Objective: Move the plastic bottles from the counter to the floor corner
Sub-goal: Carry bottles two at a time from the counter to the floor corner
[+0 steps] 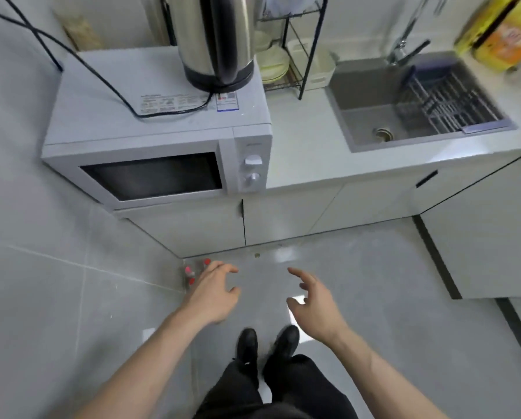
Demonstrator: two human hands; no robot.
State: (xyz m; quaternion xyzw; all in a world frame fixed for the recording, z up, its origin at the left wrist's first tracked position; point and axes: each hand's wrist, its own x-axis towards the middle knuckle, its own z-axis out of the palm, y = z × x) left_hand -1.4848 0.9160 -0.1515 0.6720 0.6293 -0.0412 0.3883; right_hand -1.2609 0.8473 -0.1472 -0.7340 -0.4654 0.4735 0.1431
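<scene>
**Bottles standing in floor corner; both hands free**

You are standing on a glossy pale grey tiled floor (374, 297) in a small kitchen, facing a white counter (301, 152) with white cabinet doors (283, 216) below it. A white microwave oven with a dark window (156, 158) is sitting on the left end of the counter, and a tall stainless steel electric kettle on a black base (215, 40) is resting on top of it, its black cord (114, 86) trailing across the microwave's lid. A black wire dish rack holding pale dishes (286, 62) is standing beside the microwave, and a grey rectangular sink with a slatted drain rack (404, 101) is lying to the right of it. A blurred yellow and orange package (501, 34) is showing at the top right.

The clear plastic bottles with red caps (191, 275) are standing on the floor in the corner where the left wall meets the cabinet base; three caps are showing, and your left hand is partly covering the group.

Your left hand (215, 293) is hovering above the bottles with its fingers loosely spread, holding nothing. Your right hand (313, 306) is hanging apart from them over the bare floor, fingers likewise spread and relaxed, gripping nothing. Your black shoes (268, 346) are pointing toward the cabinets.
</scene>
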